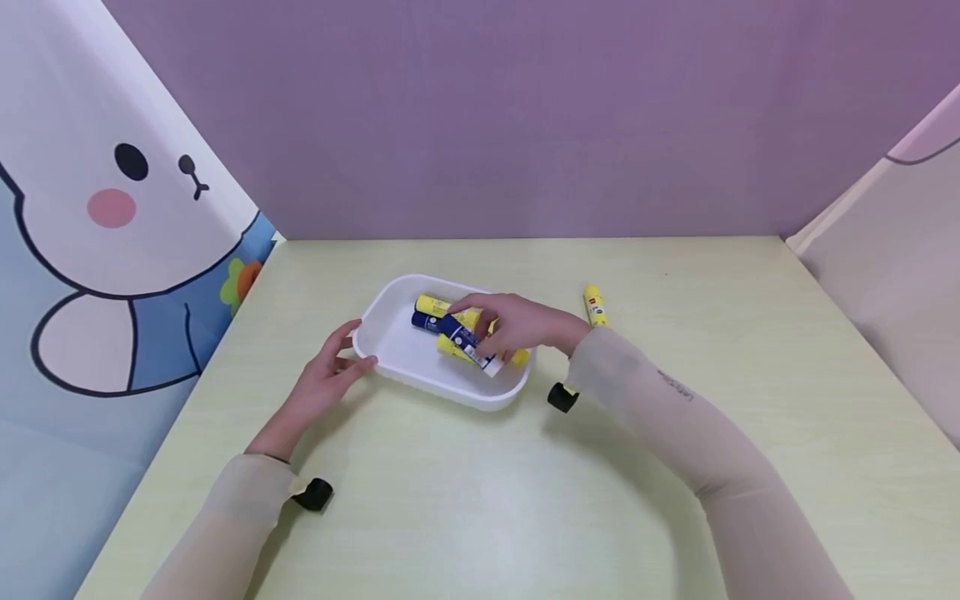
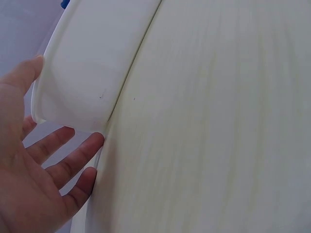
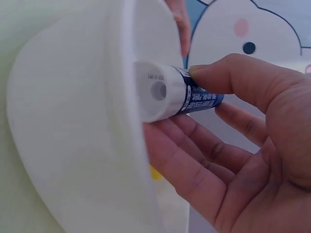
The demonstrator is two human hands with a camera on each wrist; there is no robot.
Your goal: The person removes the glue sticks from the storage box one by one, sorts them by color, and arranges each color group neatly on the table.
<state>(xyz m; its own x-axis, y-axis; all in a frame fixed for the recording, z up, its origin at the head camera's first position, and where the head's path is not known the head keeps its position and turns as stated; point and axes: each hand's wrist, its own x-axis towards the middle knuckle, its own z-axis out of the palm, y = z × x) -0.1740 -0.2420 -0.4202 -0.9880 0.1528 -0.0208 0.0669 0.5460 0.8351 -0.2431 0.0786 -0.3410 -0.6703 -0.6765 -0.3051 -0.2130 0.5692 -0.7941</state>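
Note:
A white plastic tray (image 1: 427,385) sits on the table with several yellow glue sticks (image 1: 432,306) and a blue glue stick (image 1: 424,322) inside. Over its right half, my right hand (image 1: 519,321) pinches another blue glue stick (image 1: 460,333) between thumb and fingers. That stick is tilted, its white base toward me; the right wrist view shows the round white end (image 3: 156,92) close to the tray's rim. My left hand (image 1: 324,377) rests at the tray's left end, fingers spread, with the thumb (image 2: 30,73) on the rim and fingertips along the outer wall.
A yellow glue stick (image 1: 595,305) lies on the table (image 1: 480,500) to the right of the tray, behind my right wrist. A purple panel (image 1: 525,117) rises at the table's back edge, and a cartoon-printed sheet (image 1: 82,333) hangs on the left.

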